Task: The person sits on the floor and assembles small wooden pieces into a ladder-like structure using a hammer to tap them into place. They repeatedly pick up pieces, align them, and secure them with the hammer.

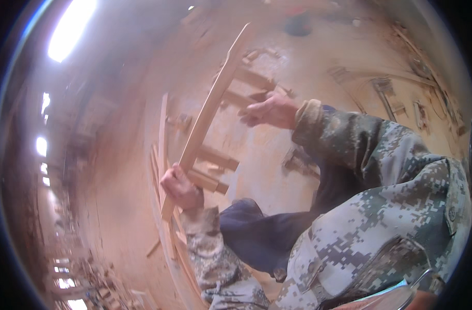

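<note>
A long, pale wooden post [211, 106] slants across the middle of the view, its far end shaped to a curved tip. Several short wooden crosspieces [218, 157] stick out from its right side, in two pairs. My left hand [181, 187] is closed around the post near its lower end, by the nearest crosspiece. Beside the end of an upper crosspiece [237, 98], my right hand [271, 110] has its fingers apart; whether they touch the wood is blurred. Both of my arms wear camouflage sleeves [349, 137].
Long thin wooden strips [163, 129] lie left of the post. Dark tools [302, 163] rest on the dusty floor near my dark-clothed leg [267, 227]. More tools [384, 93] and wood pieces lie at right. Scrap wood [99, 281] is heaped at lower left.
</note>
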`<state>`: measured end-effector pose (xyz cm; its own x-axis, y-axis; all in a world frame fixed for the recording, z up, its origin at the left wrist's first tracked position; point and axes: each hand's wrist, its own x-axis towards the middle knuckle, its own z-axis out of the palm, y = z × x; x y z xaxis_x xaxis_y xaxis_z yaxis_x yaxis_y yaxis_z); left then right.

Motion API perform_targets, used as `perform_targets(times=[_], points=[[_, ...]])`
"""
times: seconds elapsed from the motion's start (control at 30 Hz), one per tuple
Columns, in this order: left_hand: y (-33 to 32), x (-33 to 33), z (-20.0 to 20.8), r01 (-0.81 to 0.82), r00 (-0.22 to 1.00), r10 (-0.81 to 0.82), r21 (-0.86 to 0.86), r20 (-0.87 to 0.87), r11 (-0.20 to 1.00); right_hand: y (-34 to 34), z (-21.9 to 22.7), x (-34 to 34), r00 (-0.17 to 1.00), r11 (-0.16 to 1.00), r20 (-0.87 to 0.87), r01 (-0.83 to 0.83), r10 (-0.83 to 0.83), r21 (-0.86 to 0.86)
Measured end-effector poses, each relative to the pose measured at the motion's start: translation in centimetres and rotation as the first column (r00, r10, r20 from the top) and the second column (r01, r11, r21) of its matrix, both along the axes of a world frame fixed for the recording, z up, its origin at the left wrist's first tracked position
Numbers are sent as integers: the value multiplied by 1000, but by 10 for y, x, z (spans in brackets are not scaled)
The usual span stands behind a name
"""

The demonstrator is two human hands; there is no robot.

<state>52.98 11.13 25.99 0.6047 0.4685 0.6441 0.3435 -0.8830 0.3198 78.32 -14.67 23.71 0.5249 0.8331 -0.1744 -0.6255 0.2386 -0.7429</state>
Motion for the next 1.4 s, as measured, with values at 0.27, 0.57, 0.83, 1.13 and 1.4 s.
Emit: perform_targets(times=[0.27, 0.57, 0.83, 1.13, 1.4], points=[[10, -46, -19, -151, 943, 194, 174, -269, 973, 11, 28, -13, 959, 985, 281, 19, 31, -172], [-25, -71, -44, -202, 902, 79, -254, -424, 946, 5, -2, -14, 998, 991, -23, -59, 56, -123], [-55, -64, -19, -216, 894, 56, -317, -444, 924, -11, 44, -13, 989, 987, 73, -119, 127, -106], [-64, -49, -19, -81, 875, -162, -467, -456, 881, 0, 50, -28, 978, 987, 134, -155, 159, -41], [-58, -52, -24, -71, 805, -354, -669, -476, 740, 20, 53, -43, 938, 991, 319, -120, 131, -55]])
